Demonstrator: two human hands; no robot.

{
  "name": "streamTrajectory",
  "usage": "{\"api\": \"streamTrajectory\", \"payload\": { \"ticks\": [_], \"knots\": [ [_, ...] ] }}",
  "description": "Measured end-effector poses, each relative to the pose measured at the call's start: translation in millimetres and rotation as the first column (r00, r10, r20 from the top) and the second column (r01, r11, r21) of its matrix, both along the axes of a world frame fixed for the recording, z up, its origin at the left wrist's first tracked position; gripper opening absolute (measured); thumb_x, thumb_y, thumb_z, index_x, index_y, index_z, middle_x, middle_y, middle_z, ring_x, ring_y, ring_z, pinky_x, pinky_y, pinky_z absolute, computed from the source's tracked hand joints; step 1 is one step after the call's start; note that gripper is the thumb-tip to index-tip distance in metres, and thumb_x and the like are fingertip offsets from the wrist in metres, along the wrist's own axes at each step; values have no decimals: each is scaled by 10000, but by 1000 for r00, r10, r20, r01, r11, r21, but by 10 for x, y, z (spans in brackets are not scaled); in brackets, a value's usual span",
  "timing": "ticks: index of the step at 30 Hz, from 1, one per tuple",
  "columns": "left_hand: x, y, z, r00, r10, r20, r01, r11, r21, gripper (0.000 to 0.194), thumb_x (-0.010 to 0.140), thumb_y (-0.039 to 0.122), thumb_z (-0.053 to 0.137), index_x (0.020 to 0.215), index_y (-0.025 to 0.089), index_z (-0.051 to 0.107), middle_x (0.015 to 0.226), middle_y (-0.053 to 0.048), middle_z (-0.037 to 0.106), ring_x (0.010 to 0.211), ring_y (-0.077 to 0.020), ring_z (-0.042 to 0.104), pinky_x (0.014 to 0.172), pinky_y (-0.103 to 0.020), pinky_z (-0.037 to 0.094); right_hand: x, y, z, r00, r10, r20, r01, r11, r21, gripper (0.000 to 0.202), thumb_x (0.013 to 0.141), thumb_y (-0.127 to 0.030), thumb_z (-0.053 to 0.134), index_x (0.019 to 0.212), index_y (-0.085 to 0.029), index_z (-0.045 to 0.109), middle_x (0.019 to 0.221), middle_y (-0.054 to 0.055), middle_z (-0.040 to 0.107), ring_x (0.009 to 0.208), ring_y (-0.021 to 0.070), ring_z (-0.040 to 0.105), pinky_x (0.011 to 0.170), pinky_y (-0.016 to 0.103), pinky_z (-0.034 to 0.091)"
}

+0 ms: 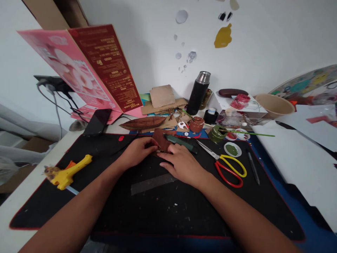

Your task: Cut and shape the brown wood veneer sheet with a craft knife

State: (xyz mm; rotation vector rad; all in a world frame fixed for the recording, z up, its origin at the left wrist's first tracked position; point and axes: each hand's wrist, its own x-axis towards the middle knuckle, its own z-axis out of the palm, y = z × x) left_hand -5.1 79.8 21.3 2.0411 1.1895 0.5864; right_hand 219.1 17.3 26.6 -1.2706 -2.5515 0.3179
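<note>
My left hand (138,151) is closed in a pinch, its fingertips at a tiny pale piece (158,151) I cannot make out. From the other side my right hand (185,163) reaches in, lying low over the mat. Its index finger is stretched out to the same spot, and its thumb stands apart below. Just behind the fingertips lies a flat dark-brown piece (161,139), partly covered by the hands. A green utility knife (181,142) rests beyond my right knuckles. Below the hands, a ruler (150,184) lies flat, its right end near my right wrist.
A black mat (147,214) covers the desk. Yellow-and-red scissors (223,163) and a pen (253,167) lie right; a yellow glue gun (70,172) lies left. Behind are a brown boat-shaped piece (143,123), a phone (97,122), paint jars (218,133) and a black flask (198,93).
</note>
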Motion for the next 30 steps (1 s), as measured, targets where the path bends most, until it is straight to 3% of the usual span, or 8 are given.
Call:
{"api": "streamTrajectory", "payload": {
  "ticks": [13, 19, 30],
  "knots": [
    [-32, 24, -29, 1000, -2, 2, 2, 1000, -11, 210, 932, 392, 603, 939, 219, 722, 877, -11, 763, 808, -198, 684, 784, -323, 525, 1, 3, 23, 1000, -4, 7, 4, 1000, -12, 380, 1034, -384, 630, 1395, -283, 694, 1077, 84, 650, 989, 248, 561, 908, 389, 443],
    [-13, 18, -15, 1000, -7, 10, 7, 1000, -18, 184, 919, 362, 614, 915, 216, 726, 865, -6, 765, 792, -188, 685, 770, -309, 523, -42, 1, 16, 1000, 6, 16, -6, 1000, 11, 418, 1046, -397, 610, 1417, -215, 669, 1063, 101, 659, 991, 248, 585, 921, 396, 459],
    [-4, 13, -8, 1000, -7, 14, 8, 1000, -6, 174, 915, 363, 622, 905, 227, 729, 885, -2, 773, 816, -200, 694, 790, -317, 527, -165, -20, 35, 997, 3, 73, -5, 1000, 22, 430, 1031, -448, 624, 1378, -201, 680, 1089, 115, 662, 1004, 259, 596, 917, 405, 454]
  ]
}}
